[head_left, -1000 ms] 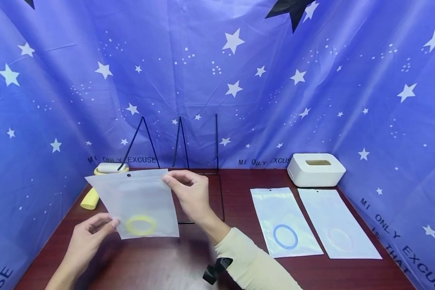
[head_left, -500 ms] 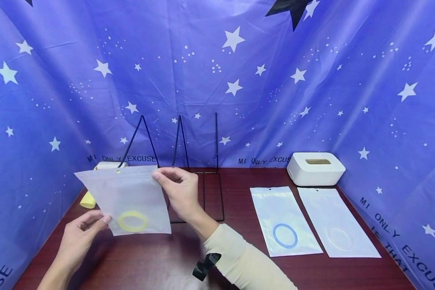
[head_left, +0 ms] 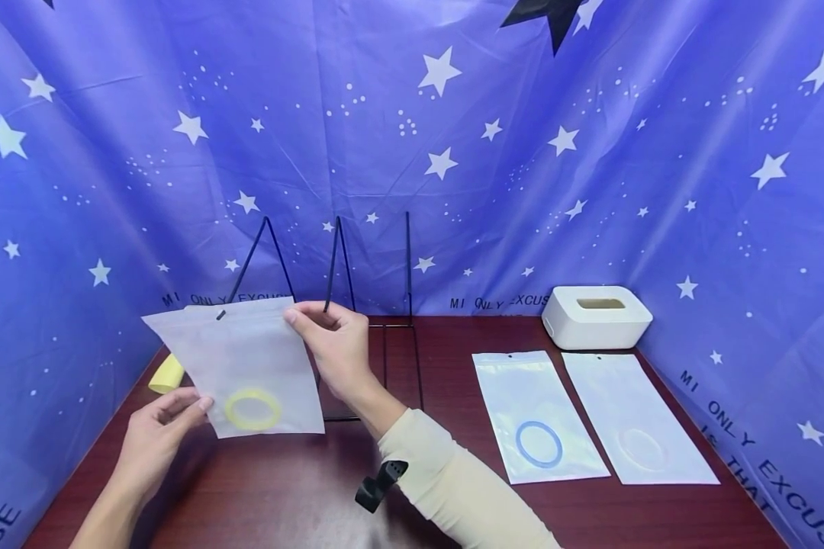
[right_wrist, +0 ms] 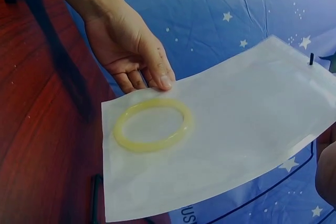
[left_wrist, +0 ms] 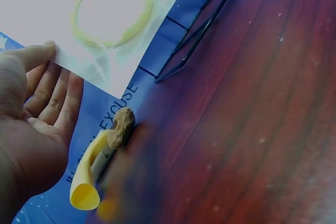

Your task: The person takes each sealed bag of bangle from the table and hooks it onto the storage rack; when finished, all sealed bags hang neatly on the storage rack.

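The white translucent pouch (head_left: 264, 362), with a pale yellow ring (head_left: 232, 410) showing in its lower part, hangs in the air between both hands, at the left side of the black wire rack (head_left: 408, 259) and above the dark red wooden table (head_left: 281, 496). The right grip (head_left: 333, 343) pinches its upper right corner; the left grip (head_left: 158, 431) pinches its lower left edge, thumb on the near face. A short dark tip (head_left: 221, 314) shows at the hole in the top strip — it looks like the end of the left wire poking through — so the step seems to be threading the pouch onto the rack. To do it well, draw the top strip level and square to that wire, then slide it along without tugging sideways, since the thin film could tear at the hole. The left grip should steady the lower part lightly, because the ring's weight probably makes it swing, and should give clearance to the yellow tube (head_left: 167, 375) at the left — letting go only once the wire bears the load.
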Action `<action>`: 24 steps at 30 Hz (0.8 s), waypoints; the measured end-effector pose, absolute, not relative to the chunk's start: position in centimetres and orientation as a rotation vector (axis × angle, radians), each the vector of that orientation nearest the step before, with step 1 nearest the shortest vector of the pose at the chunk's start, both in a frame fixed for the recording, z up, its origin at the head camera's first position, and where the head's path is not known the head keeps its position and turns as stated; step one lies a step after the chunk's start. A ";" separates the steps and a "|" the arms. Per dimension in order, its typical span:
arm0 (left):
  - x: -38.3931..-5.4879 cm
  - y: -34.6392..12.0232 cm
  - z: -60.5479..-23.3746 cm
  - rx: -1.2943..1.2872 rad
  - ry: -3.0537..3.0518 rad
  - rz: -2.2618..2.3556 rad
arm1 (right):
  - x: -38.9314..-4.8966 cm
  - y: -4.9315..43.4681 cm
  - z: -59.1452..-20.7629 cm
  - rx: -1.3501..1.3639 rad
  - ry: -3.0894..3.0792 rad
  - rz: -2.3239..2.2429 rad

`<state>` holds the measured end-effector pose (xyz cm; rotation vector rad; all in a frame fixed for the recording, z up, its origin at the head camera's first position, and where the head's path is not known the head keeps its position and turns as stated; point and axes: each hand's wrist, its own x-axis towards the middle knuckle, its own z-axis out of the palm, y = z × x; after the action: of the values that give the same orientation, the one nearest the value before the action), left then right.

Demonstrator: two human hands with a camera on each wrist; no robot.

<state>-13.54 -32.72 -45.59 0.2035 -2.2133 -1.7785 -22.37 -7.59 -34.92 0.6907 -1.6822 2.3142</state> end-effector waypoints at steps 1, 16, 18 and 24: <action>-13.7 -32.7 -45.6 0.194 -2.206 -1.793 | -22.6 -7.7 -34.9 0.688 -1.679 2.313; -17.1 -33.1 -45.3 0.214 -2.261 -1.722 | -25.3 -7.8 -35.0 0.551 -1.730 2.283; -17.6 -33.3 -45.3 0.202 -2.231 -1.761 | -25.7 -7.9 -35.0 0.534 -1.739 2.270; -18.6 -33.8 -45.2 0.230 -2.218 -1.790 | -26.5 -8.3 -35.3 0.490 -1.754 2.278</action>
<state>-18.65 -33.80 -45.17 0.2304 -2.2177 -1.7903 -26.51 -8.30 -35.25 0.4904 -1.7542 2.2783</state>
